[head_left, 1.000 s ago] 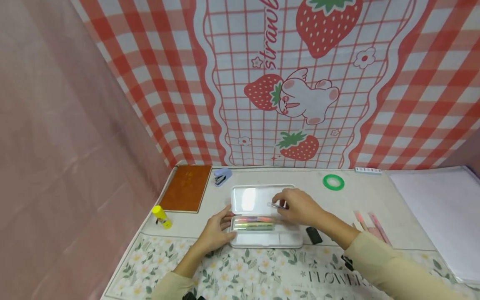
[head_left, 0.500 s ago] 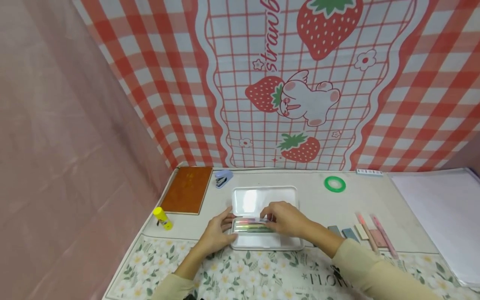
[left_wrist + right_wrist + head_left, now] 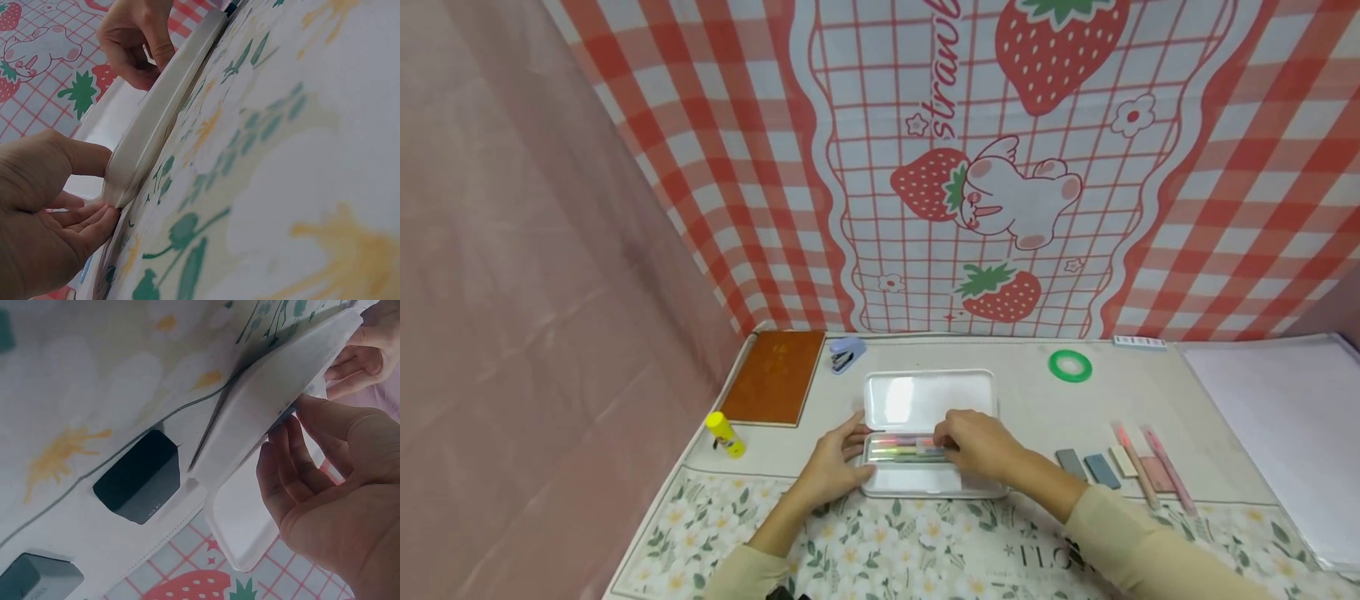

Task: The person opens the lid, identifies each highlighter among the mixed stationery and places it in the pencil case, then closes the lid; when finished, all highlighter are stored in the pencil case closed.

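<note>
A white pencil case [image 3: 917, 481] lies with its lid [image 3: 940, 396] folded back. Several pastel pens [image 3: 895, 450] lie side by side in its rear compartment. My left hand [image 3: 835, 462] grips the case's left end, thumb at the front and fingers behind; the left wrist view shows this hold on the case wall [image 3: 147, 137]. My right hand [image 3: 977, 442] is over the right part of the rear compartment. In the right wrist view its thumb and fingers pinch a dark bluish pen [image 3: 282, 417], mostly hidden by the hand and the case wall.
Right of the case lie a grey eraser [image 3: 1071, 463], a blue eraser [image 3: 1102, 471], a cream eraser [image 3: 1123, 461], a pink eraser [image 3: 1157, 475] and two pens [image 3: 1168, 469]. Green tape [image 3: 1070, 366], a stapler [image 3: 847, 355], a brown notebook [image 3: 775, 377] and a glue stick [image 3: 725, 435] lie around.
My right hand has come down from in front of the lid into the rear compartment, bringing the pen with it. My left hand has kept its hold on the case.
</note>
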`<action>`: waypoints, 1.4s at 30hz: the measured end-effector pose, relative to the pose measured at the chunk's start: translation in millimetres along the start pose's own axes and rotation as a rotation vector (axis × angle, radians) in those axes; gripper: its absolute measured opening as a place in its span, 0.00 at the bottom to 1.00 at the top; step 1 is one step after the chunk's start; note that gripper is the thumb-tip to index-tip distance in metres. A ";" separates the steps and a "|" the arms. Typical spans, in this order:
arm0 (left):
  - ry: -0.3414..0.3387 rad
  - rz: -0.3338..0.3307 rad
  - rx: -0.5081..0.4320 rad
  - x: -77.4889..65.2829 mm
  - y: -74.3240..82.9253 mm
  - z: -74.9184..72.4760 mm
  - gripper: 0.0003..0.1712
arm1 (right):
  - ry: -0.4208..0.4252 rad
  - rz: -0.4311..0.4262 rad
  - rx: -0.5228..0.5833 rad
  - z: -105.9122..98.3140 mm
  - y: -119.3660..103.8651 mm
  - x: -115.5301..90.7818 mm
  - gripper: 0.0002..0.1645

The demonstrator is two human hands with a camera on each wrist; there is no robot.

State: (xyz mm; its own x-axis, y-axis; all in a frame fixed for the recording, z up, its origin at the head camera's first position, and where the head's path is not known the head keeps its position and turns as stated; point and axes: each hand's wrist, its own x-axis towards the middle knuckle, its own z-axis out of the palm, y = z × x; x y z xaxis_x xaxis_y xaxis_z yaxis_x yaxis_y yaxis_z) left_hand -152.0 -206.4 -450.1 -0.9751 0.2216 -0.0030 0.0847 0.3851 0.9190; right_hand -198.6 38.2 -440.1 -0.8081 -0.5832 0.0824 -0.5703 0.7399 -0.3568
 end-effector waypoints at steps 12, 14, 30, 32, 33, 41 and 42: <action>0.007 0.001 0.004 10.4 -32.2 2.3 0.50 | 0.083 -0.063 0.026 -23.8 16.4 -11.9 0.14; 0.005 0.007 0.003 10.5 -32.8 2.3 0.50 | 0.108 -0.035 0.018 -33.0 24.8 -17.9 0.17; 0.013 -0.011 0.045 9.6 -32.4 2.2 0.50 | 0.190 0.257 -0.056 -84.7 129.5 -95.0 0.22; 0.017 -0.001 0.043 9.3 -32.7 1.8 0.50 | 0.178 0.288 -0.063 -85.7 137.7 -101.6 0.23; 0.019 0.004 0.040 9.2 -32.6 1.6 0.50 | 0.174 0.301 -0.067 -85.8 141.0 -104.0 0.24; 0.021 0.019 -0.002 9.2 -33.3 1.6 0.50 | 0.122 0.382 -0.075 -80.0 157.7 -112.2 0.21; 0.021 0.017 -0.006 9.7 -33.5 1.9 0.50 | 0.117 0.388 -0.074 -78.5 158.8 -113.0 0.20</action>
State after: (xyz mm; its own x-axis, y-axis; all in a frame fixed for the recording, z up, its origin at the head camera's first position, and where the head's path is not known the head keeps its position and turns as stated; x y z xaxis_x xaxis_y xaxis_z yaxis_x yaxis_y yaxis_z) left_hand -163.9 -215.4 -481.7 -0.9776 0.2096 0.0212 0.1005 0.3756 0.9213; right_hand -209.4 247.9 -433.0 -0.9741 -0.2177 0.0619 -0.2260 0.9220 -0.3143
